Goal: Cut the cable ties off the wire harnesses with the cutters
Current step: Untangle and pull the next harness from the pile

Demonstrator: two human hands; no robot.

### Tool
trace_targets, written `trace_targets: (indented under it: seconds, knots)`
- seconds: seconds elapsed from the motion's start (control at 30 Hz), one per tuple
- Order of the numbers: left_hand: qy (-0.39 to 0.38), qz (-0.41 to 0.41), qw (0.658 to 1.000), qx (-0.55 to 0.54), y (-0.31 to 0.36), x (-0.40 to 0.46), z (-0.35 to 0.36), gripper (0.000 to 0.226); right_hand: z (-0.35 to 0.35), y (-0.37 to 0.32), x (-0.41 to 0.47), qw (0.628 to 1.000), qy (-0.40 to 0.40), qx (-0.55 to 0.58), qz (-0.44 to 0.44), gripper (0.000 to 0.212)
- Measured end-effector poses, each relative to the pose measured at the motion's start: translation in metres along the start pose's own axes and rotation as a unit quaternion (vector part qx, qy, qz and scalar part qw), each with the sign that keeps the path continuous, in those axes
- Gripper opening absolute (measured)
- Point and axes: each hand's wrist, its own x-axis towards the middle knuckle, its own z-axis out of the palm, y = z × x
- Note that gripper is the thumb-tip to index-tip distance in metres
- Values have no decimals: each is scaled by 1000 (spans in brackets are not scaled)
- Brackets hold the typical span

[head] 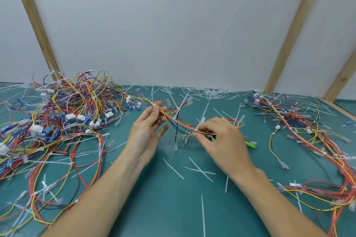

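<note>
Two hands hold one wire harness (179,121) above the green mat (173,208).
Left hand (149,127) pinches its far end; right hand (219,136) pinches a white cable tie (200,124) on it, green-handled cutters (250,144) lying partly hidden under that hand. Harness piles (57,113) sit at both sides.

Around the held harness (179,121), bare green mat (173,204) lies open toward the viewer, dotted with flat cut ties (200,169). Left of it a tangled wire heap (63,113) blocks passage; right of it loose harnesses (312,131) sprawl.
</note>
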Motion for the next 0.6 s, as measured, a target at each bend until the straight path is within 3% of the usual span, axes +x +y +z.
trace_targets:
  seconds: [0.13,0.23,0.4,0.5,0.6]
  knots:
    - [27,19,999,28,-2,1,-1,19,1,-1,-1,999,8,52,8,4]
    - [33,35,996,73,-5,2,1,23,4,-4,-2,988,36,133,67,8]
    - [22,57,987,146,-12,1,6,32,12,-11,-2,907,25,353,228,10]
    - [44,81,976,195,-14,0,6,31,11,-12,2,872,24,418,254,13]
    - [83,165,944,274,-14,-2,5,25,8,-13,6,854,28,449,261,24]
